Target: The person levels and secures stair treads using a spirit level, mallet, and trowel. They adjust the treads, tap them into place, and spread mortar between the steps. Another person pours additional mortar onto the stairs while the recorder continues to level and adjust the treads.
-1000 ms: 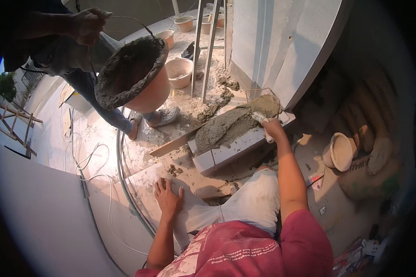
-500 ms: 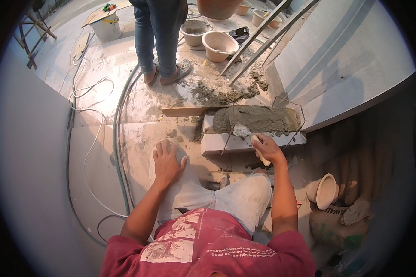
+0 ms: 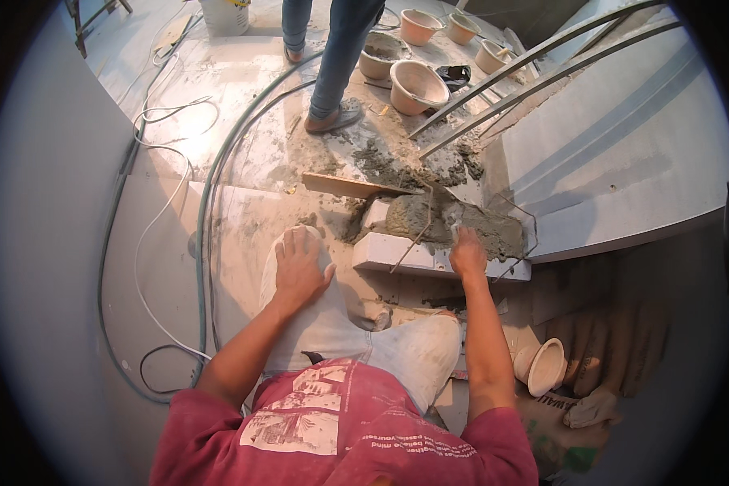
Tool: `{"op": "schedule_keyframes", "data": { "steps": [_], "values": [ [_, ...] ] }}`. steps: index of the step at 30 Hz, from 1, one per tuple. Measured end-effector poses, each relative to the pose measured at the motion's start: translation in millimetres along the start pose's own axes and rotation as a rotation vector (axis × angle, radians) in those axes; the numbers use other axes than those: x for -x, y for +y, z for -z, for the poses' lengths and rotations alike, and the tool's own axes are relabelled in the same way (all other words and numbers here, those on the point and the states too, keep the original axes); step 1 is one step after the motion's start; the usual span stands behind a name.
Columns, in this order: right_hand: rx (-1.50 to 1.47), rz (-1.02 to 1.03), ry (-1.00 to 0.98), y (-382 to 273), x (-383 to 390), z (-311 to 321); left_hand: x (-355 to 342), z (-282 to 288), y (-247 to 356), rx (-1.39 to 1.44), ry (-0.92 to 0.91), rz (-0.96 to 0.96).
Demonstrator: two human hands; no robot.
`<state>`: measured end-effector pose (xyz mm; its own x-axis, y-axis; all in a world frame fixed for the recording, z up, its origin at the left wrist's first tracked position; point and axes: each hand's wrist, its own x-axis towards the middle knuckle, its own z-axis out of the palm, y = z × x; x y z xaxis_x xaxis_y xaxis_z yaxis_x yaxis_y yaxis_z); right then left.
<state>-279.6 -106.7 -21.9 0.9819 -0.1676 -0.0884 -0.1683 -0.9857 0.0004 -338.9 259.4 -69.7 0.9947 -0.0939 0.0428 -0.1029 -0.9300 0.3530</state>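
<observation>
Pushing trowel (image 3: 455, 215) farther into mortar (image 3: 498, 232) than a sec ago, R hand (image 3: 468, 254) closed round its handle; L hand (image 3: 301, 269) spread on my leg (image 3: 296, 344). Mortar's atop white block (image 3: 393, 252), looks lumpy, prob. not level yet.

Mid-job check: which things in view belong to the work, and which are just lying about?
In use:
- trowel in the right hand
- wet mortar
- white block along its near side

Apparently just lying about:
- green hose
- black bag
- tilted tub
- sacks
</observation>
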Motion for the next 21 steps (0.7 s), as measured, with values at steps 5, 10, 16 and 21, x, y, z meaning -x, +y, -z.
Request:
{"op": "schedule_keyframes", "data": {
  "steps": [5,10,16,21],
  "values": [
    [-0.241,0.059,0.032,-13,12,5,-3,5,1,-0.021,-0.043,0.006],
    [-0.369,-0.069,0.099,14,15,-8,-3,1,3,0.001,-0.029,-0.014],
    [-0.385,-0.175,-0.039,7,35,9,-2,4,2,-0.004,-0.051,-0.017],
    [-0.364,-0.096,-0.076,-25,34,7,-7,0,7,-0.029,-0.087,-0.014]
  ]
}}
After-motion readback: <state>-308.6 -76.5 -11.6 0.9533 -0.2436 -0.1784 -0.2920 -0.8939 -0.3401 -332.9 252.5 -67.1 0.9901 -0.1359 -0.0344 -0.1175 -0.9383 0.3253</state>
